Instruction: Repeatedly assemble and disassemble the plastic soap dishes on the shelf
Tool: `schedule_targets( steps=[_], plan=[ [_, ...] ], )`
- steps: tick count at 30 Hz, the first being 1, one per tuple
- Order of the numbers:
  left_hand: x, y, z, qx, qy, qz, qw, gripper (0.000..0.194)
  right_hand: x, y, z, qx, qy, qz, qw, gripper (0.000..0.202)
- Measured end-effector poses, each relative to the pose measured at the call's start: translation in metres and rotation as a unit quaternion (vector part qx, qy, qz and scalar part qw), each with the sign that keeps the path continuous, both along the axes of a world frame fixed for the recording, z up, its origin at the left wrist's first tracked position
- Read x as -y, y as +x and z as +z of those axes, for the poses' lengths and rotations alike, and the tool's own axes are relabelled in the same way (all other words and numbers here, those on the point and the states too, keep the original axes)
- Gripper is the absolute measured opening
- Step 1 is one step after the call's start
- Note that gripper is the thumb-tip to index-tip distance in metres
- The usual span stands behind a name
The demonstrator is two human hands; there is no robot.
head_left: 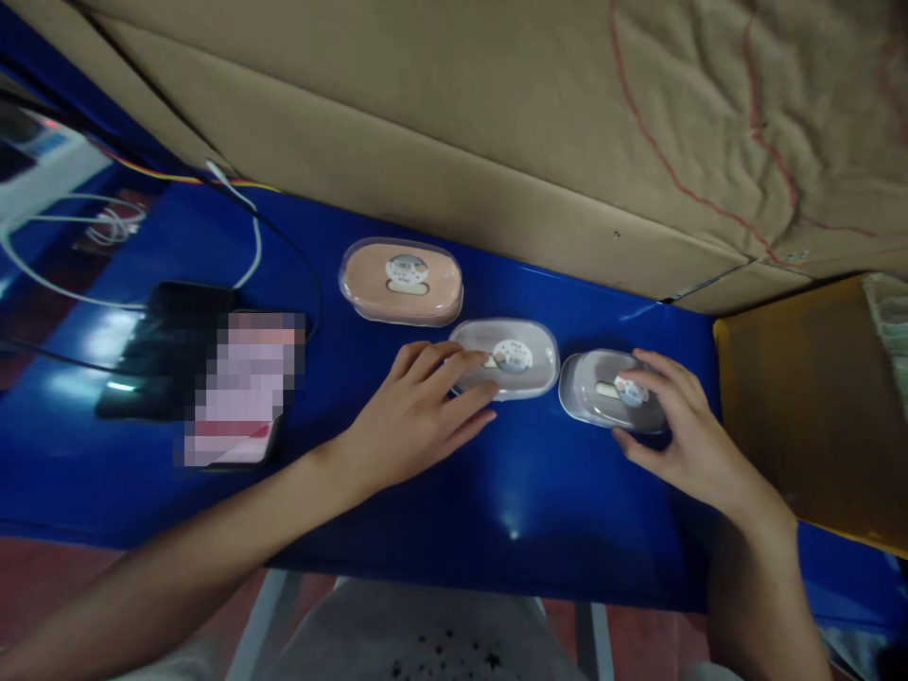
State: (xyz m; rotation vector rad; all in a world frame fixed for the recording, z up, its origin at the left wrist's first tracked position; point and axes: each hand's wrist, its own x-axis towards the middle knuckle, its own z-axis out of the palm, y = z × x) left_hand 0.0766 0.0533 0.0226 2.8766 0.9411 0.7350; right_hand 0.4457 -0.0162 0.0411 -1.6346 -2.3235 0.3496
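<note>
Three oval lidded boxes are on the blue table, each with a round sticker on its clear cover. The pink box (438,301) sits farthest back. In the middle is a pale grey box (535,374); my left hand (426,407) rests over its left end, fingers stretched out and apart. Farther right, a second grey box (596,383) is between the thumb and fingers of my right hand (685,430), which grip its right end. Its clear cover looks shifted relative to the base, and my fingers hide part of it.
A phone (241,388) with a blurred screen lies on the left, beside dark flat items (163,359). White cable (259,251) loops behind them. Brown cardboard (440,142) walls the back. A yellow-brown box (801,416) stands right of my right hand. The blue table's (497,549) front edge is near my lap.
</note>
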Motion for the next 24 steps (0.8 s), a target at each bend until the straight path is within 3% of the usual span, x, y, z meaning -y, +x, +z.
schedule_targets(
  steps=[5,11,19,24],
  plan=[
    [0.010,-0.003,0.009,0.008,-0.034,-0.090,0.995,0.023,0.019,0.007,0.013,-0.005,-0.087,-0.004,0.996,0.059],
    [0.016,0.000,0.007,-0.052,-0.105,-0.089,0.989,0.067,0.025,0.015,0.016,-0.011,-0.132,0.016,0.991,0.069],
    [0.017,0.001,0.002,-0.047,-0.120,-0.084,0.988,0.052,0.028,-0.002,0.017,0.002,-0.149,-0.008,0.989,0.075],
    [0.016,0.001,-0.002,-0.039,-0.126,-0.085,0.988,0.053,0.028,-0.004,0.018,0.007,-0.174,-0.018,0.985,0.079]
  ],
)
